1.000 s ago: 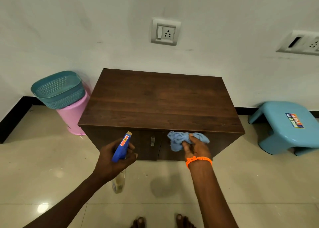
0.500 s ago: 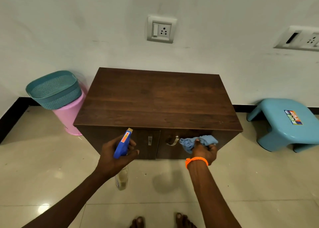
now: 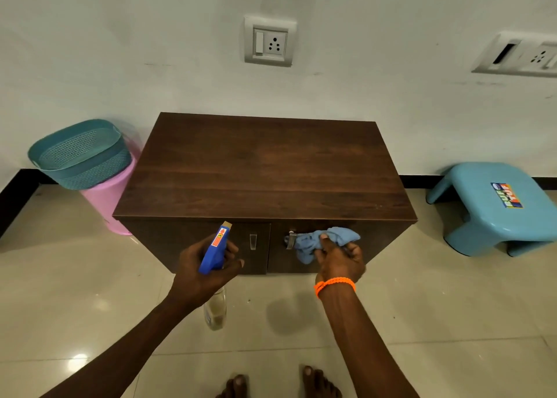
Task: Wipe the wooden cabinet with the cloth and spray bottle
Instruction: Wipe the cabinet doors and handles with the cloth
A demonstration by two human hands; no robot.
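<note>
A dark wooden cabinet (image 3: 265, 168) stands against the white wall, its two front doors facing me. My left hand (image 3: 205, 268) grips a spray bottle (image 3: 215, 248) with a blue trigger head; its clear body hangs below my wrist, and the nozzle points at the left door. My right hand (image 3: 339, 260), with an orange bracelet at the wrist, presses a crumpled light blue cloth (image 3: 319, 241) against the top of the right door, beside its metal handle (image 3: 291, 239).
A teal mesh basket (image 3: 78, 153) sits on a pink bucket (image 3: 105, 199) left of the cabinet. A light blue plastic stool (image 3: 494, 205) stands to the right. Sockets are on the wall above. My bare feet (image 3: 277, 382) are on the glossy tiled floor.
My right hand moved the cloth right along the right door's top, uncovering the handle, then back towards the handle. The left hand with the bottle stayed almost still.
</note>
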